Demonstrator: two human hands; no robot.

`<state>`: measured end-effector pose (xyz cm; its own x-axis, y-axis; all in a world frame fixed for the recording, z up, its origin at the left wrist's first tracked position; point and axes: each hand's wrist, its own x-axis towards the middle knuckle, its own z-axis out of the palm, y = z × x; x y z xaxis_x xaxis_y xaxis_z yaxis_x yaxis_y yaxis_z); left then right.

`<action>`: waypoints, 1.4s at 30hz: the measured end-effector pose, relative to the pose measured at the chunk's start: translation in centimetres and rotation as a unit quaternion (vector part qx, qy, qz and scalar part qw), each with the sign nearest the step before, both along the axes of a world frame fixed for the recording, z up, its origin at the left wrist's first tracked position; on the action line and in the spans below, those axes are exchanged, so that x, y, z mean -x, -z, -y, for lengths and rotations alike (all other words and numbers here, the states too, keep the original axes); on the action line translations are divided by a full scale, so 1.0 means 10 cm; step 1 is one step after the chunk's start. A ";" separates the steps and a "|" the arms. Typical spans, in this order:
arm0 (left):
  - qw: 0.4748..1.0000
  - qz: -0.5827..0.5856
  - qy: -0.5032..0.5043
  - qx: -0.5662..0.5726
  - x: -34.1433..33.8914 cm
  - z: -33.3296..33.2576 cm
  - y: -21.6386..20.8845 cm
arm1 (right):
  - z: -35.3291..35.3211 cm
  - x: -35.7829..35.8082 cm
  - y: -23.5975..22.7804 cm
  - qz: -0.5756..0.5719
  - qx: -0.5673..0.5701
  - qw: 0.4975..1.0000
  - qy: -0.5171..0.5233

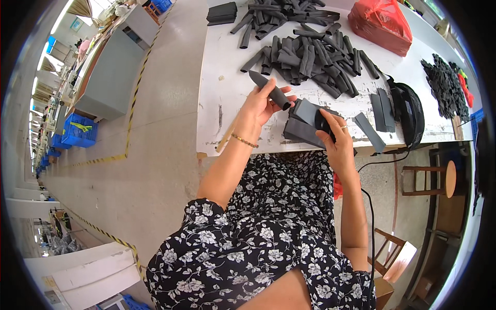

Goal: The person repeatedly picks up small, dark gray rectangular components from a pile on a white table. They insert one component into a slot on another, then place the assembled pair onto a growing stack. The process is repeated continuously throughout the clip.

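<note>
In my left hand is a dark grey tube, tapered to a point at its far end and open at the near end. My fingers are wrapped round its middle, above the table's front edge. To the right, my right hand is closed round a small black object, mostly hidden by the fingers. It sits over a stack of flat dark grey pieces, whose top piece looks lighter grey. Just beyond my hands lies a loose heap of similar dark grey tubes.
Another tube heap and a flat stack lie farther back. Right of my hands are grey strips, a rounded black item with a cord, a red plastic bag and a black pile. A wooden stool stands below.
</note>
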<state>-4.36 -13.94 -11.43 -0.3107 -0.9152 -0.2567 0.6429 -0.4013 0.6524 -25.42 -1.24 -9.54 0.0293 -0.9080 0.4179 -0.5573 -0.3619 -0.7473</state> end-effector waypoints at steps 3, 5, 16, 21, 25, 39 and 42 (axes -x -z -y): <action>0.999 -0.010 0.017 0.038 0.02 -0.05 0.04 | -0.03 -0.03 -0.04 -0.019 0.021 0.999 0.014; 0.999 -0.014 0.015 0.041 0.02 -0.06 0.06 | -0.04 -0.05 -0.05 -0.042 0.036 0.998 0.022; 0.998 -0.034 0.045 0.024 0.08 -0.15 0.08 | 0.03 -0.08 -0.10 -0.180 0.114 0.975 0.069; 0.999 -0.009 0.037 0.011 0.09 -0.21 0.00 | 0.04 -0.08 -0.10 -0.243 0.174 0.948 0.108; 0.999 -0.002 0.007 0.041 0.13 -0.30 -0.06 | 0.04 -0.12 -0.12 -0.265 0.204 0.932 0.141; 0.972 -0.076 -0.099 0.199 0.27 -0.67 -0.40 | 0.02 -0.33 -0.21 -0.190 0.213 0.954 0.089; 0.973 -0.132 -0.071 0.174 0.39 -0.64 -0.23 | 0.03 -0.42 -0.14 -0.173 0.208 0.960 0.079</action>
<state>-8.29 -7.49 -9.11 -0.1878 -0.9709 0.1484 0.8394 -0.0802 0.5375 -21.17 -1.49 -8.10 0.1059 -0.6699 0.7348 -0.8185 -0.4784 -0.3182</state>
